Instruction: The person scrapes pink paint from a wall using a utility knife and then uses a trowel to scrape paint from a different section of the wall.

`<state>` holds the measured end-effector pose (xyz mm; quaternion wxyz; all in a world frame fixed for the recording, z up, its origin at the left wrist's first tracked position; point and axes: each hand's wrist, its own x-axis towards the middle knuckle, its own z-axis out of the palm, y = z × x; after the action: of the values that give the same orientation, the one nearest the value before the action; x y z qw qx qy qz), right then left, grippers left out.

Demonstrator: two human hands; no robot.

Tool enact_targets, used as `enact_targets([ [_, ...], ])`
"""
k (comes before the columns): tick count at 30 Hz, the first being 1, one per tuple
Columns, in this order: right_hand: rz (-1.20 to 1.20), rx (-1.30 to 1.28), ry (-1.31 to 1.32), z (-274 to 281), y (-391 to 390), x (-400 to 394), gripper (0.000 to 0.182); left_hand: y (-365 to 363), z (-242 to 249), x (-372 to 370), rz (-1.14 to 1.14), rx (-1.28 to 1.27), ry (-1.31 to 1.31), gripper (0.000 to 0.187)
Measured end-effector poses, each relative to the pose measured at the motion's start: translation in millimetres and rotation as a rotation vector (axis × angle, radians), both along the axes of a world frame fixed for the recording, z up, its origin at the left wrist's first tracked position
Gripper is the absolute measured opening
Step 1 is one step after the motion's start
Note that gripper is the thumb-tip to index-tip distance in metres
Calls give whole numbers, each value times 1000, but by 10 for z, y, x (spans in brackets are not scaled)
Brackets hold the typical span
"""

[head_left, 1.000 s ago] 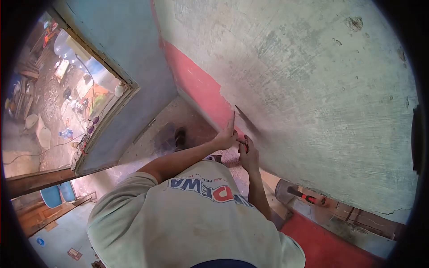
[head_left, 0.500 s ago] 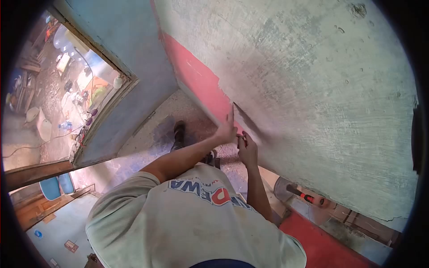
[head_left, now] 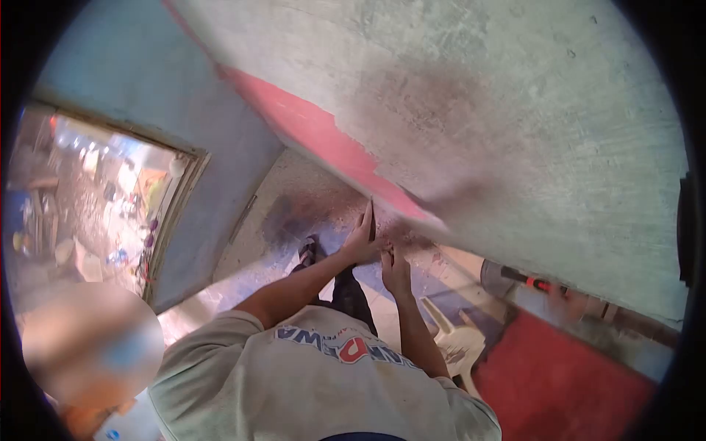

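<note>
Low on the wall (head_left: pixel 515 125), where the red paint (head_left: pixel 323 140) ends, both hands press a thin scraper (head_left: pixel 370 213). Its flat blade looks stiff and light, with a sharp edge, so it is best held by the handle, away from the blade. The left hand (head_left: pixel 362 239) lies flat along the blade with its fingers out straight. The right hand (head_left: pixel 396 270) sits just below it, curled shut on the handle, though blur hides much of it. Both arms reach down and forward, bent at the elbows.
</note>
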<state>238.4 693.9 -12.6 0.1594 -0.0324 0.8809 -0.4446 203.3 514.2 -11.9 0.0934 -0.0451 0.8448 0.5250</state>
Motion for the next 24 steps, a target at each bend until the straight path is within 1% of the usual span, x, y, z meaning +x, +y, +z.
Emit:
enact_targets([
  [1,-34,81,19,92,1,112,41,23,12,96,-12,63,-34,116],
  [3,-93,60,-10,242,-56,235,40,24,25,237,-14,189,-107,113],
  [5,-152,75,-46,233,-94,414,40,3,28,303,-45,149,-69,108],
  [6,-156,36,-23,233,-138,441,40,-18,-4,302,-60,126,-44,106],
  [8,-172,-46,35,244,-235,460,41,-115,-235,319,-56,344,-121,96],
  [9,-180,-48,55,26,-231,522,45,-171,-340,321,-56,453,-162,91],
  [11,-238,-193,-67,-242,-291,567,48,-301,-343,275,172,802,-369,73],
  [12,-291,-349,-241,-150,-363,551,51,-357,-368,274,297,969,-477,65],
  [13,-367,-488,-413,-56,-434,538,53,-406,-481,291,276,975,-496,57],
  [15,-323,-455,-310,-277,-520,578,53,-488,-704,282,236,973,-526,41],
  [16,-310,-443,-265,-418,-539,632,52,-470,-817,313,227,966,-499,35],
  [17,-174,-340,-39,-765,-485,674,50,-439,-946,352,214,959,-474,30],
  [18,-250,-379,-10,-921,-473,685,50,-371,-1072,375,202,958,-445,26],
  [20,-384,-455,62,-1316,-491,638,48,-208,-1381,415,96,855,-402,22],
  [22,-578,-579,27,-1757,-444,501,32,-13,-1747,390,40,789,-368,20],
  [24,-695,-628,121,-2213,-353,353,22,233,-2182,353,13,755,-362,18],
])
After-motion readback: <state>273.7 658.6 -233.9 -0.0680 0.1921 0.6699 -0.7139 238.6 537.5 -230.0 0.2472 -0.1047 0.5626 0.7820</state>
